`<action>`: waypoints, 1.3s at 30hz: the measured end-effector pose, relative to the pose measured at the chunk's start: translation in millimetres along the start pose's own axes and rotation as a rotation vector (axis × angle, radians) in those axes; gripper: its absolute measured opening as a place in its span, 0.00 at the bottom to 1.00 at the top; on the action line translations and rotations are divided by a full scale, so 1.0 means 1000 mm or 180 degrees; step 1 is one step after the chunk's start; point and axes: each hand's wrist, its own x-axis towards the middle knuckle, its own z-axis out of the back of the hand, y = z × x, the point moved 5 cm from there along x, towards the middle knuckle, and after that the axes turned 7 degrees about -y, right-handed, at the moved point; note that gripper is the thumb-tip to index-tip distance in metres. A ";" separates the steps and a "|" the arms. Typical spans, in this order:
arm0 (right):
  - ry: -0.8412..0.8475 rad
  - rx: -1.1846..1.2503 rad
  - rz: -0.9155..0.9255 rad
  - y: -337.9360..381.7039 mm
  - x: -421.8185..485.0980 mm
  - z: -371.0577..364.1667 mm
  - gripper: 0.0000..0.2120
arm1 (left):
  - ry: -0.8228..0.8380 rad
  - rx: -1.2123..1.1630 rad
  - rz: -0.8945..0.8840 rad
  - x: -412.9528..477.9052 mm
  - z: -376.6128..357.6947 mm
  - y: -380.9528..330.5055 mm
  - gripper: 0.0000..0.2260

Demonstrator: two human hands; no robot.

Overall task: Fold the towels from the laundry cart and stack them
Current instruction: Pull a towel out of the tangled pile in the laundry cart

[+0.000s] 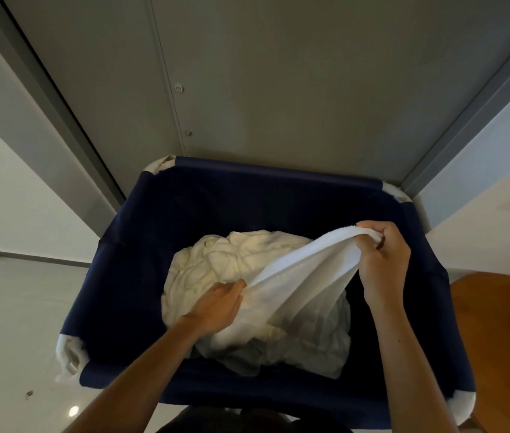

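Note:
A navy fabric laundry cart (128,276) stands in front of me, and a heap of crumpled white towels (216,260) lies at its bottom. One white towel (303,270) is stretched up out of the heap. My right hand (381,257) grips its bunched upper end, raised near the cart's right rim. My left hand (216,304) is lower, inside the cart, and pinches the same towel's edge where it leaves the heap.
A grey door or metal panel (278,89) rises straight behind the cart. A round wooden table (503,348) sits at the right, close to the cart's rim. Pale tiled floor (13,307) spreads to the left. White padding shows at the cart's corners.

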 end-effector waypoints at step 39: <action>0.1774 -0.0951 0.0141 -0.014 -0.013 -0.017 0.12 | 0.0762 -0.0586 0.0855 -0.007 0.013 0.038 0.12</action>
